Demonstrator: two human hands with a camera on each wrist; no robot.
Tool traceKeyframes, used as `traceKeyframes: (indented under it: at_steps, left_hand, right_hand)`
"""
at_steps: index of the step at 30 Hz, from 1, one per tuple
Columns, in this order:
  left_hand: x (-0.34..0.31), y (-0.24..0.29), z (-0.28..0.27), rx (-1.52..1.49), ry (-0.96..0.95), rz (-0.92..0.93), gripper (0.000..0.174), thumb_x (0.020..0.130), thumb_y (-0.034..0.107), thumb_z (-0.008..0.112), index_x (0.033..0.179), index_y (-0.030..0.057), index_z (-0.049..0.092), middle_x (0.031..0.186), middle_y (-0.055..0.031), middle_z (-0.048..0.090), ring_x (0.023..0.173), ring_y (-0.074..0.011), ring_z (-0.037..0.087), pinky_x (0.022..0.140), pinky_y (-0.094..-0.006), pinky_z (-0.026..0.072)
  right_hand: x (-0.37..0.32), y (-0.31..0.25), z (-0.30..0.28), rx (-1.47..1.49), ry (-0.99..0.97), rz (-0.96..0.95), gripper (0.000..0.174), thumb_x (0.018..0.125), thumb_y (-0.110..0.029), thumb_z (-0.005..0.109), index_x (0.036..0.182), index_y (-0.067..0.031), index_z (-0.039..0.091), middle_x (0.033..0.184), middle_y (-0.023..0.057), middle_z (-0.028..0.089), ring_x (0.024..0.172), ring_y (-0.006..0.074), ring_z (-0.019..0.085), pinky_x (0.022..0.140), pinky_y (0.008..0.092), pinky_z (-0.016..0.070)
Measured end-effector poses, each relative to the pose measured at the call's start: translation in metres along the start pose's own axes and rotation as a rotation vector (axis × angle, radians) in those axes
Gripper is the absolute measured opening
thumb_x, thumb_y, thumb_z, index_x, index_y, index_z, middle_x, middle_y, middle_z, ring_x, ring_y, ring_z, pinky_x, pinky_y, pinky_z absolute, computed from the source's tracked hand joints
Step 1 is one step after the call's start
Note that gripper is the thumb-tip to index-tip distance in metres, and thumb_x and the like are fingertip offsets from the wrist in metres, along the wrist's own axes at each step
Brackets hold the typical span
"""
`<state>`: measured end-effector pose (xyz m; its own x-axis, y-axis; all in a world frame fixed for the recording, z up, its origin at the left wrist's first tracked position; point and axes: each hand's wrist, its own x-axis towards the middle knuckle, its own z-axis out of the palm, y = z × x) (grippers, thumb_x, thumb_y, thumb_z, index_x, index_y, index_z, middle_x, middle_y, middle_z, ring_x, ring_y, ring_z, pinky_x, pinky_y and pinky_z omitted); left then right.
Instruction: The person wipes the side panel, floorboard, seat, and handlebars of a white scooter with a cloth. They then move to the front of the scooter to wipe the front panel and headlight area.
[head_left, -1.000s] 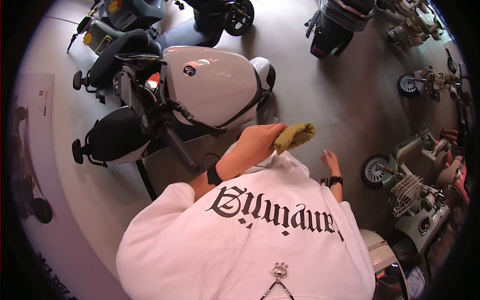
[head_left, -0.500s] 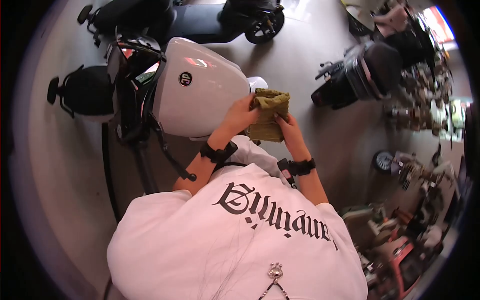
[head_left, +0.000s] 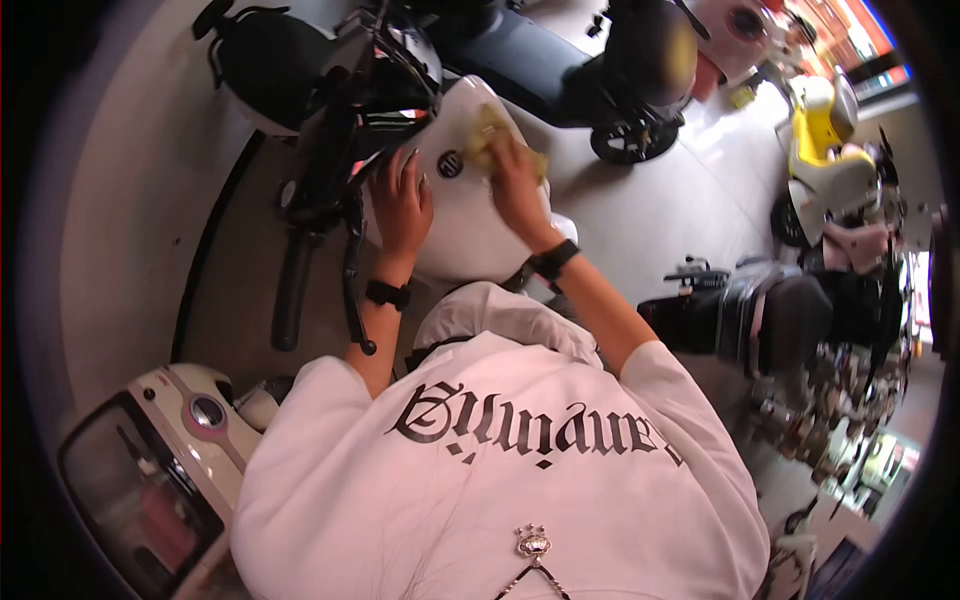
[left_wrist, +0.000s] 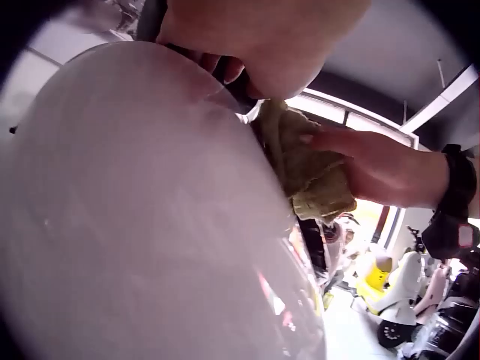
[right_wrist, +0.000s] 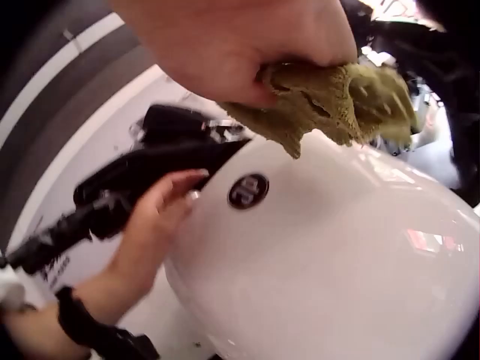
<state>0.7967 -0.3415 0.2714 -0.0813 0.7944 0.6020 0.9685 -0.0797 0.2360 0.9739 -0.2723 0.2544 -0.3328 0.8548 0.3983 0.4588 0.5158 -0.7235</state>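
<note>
An olive-green cloth (head_left: 484,142) lies against the glossy white front panel (head_left: 455,235) of a scooter, bunched in my right hand (head_left: 516,192). In the right wrist view, folds of the cloth (right_wrist: 330,101) stick out below the curled fingers, just above a round dark badge (right_wrist: 248,191). My left hand (head_left: 402,212) rests at the panel's edge on the handlebar side, its fingers extended and holding nothing. From the left wrist, the right hand (left_wrist: 382,165) shows pressing the cloth (left_wrist: 311,165) on the panel's far side.
Beside my left arm juts the scooter's black handlebar grip (head_left: 290,290) with its brake lever (head_left: 358,300). A dark scooter (head_left: 530,70) stands close behind the panel. More scooters line the right, including a yellow one (head_left: 815,125). A cream vehicle (head_left: 165,450) is at lower left.
The cloth, held in both hands half a second ago, is now in the right hand and against the panel. My left hand let go and moved to the panel's edge. The head view has turned.
</note>
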Motion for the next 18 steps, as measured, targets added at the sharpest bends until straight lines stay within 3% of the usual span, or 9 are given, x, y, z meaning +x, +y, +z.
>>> traceKeyframes:
  at_steps: [3,4,7,9,11,13,17,18]
  left_hand:
    - [-0.015,-0.014,0.012,0.111,0.091,-0.139,0.045,0.083,0.016,0.057,0.127,0.0093,0.046,0.127,-0.0164,0.046,0.119,-0.0365,0.042,0.099,-0.0503,0.0316]
    - [-0.019,-0.014,0.014,0.152,0.098,-0.22,0.046,0.084,0.016,0.056,0.128,0.0093,0.046,0.127,-0.017,0.046,0.119,-0.0368,0.042,0.098,-0.0506,0.0317]
    - [-0.017,-0.003,0.016,0.251,0.144,-0.38,0.048,0.084,0.018,0.055,0.131,0.0095,0.044,0.127,-0.0177,0.046,0.118,-0.0375,0.042,0.097,-0.0509,0.0319]
    - [-0.018,0.003,0.019,0.304,0.227,-0.346,0.045,0.084,0.022,0.056,0.125,0.0067,0.048,0.124,-0.0198,0.048,0.113,-0.0397,0.046,0.089,-0.0496,0.0388]
    - [-0.022,0.003,0.02,0.345,0.2,-0.4,0.046,0.083,0.022,0.056,0.125,0.0069,0.048,0.126,-0.0201,0.046,0.112,-0.0399,0.046,0.089,-0.0495,0.0379]
    - [-0.021,0.005,0.019,0.381,0.174,-0.38,0.046,0.082,0.021,0.056,0.125,0.0073,0.048,0.126,-0.0207,0.045,0.113,-0.0396,0.045,0.091,-0.0499,0.0365]
    - [-0.024,0.005,0.021,0.425,0.13,-0.433,0.045,0.082,0.021,0.055,0.124,0.0074,0.048,0.123,-0.0211,0.046,0.114,-0.0397,0.044,0.092,-0.0506,0.0357]
    - [-0.024,0.005,0.022,0.428,0.138,-0.423,0.044,0.082,0.021,0.055,0.123,0.0075,0.048,0.122,-0.0213,0.046,0.113,-0.0401,0.044,0.093,-0.0511,0.0354]
  right_hand:
    - [0.001,-0.018,0.037,-0.091,-0.198,-0.334,0.069,0.071,-0.011,0.065,0.135,-0.0136,0.041,0.145,0.018,0.026,0.133,0.0402,0.024,0.107,0.0511,0.0247]
    - [0.0,-0.019,0.039,-0.056,-0.226,-0.352,0.07,0.07,-0.015,0.066,0.136,-0.0153,0.041,0.146,0.0169,0.023,0.134,0.0412,0.021,0.107,0.054,0.0228]
    - [0.017,0.003,0.031,-0.06,-0.378,-0.457,0.069,0.07,-0.016,0.066,0.135,-0.0164,0.042,0.145,0.014,0.027,0.134,0.0386,0.022,0.107,0.0548,0.0232]
    - [0.042,0.032,0.022,-0.045,-0.451,-0.595,0.067,0.07,-0.016,0.067,0.133,-0.016,0.044,0.144,0.0127,0.03,0.134,0.0375,0.025,0.106,0.0543,0.0241]
    - [0.072,0.05,0.016,-0.055,-0.476,-0.691,0.063,0.07,-0.016,0.068,0.129,-0.0142,0.047,0.141,0.0131,0.033,0.131,0.037,0.028,0.107,0.0535,0.025]
    - [0.101,0.065,0.019,-0.052,-0.443,-0.704,0.06,0.07,-0.014,0.067,0.127,-0.0126,0.047,0.139,0.0137,0.034,0.13,0.0375,0.029,0.107,0.0505,0.0266]
    - [0.145,0.065,0.022,0.129,-0.307,-0.404,0.057,0.076,-0.007,0.061,0.13,-0.0098,0.043,0.137,0.0169,0.036,0.128,0.037,0.032,0.106,0.0444,0.0297]
    - [0.144,0.064,0.021,0.088,-0.289,-0.425,0.058,0.077,-0.006,0.059,0.132,-0.0097,0.041,0.137,0.0183,0.035,0.127,0.0359,0.033,0.106,0.0438,0.0298]
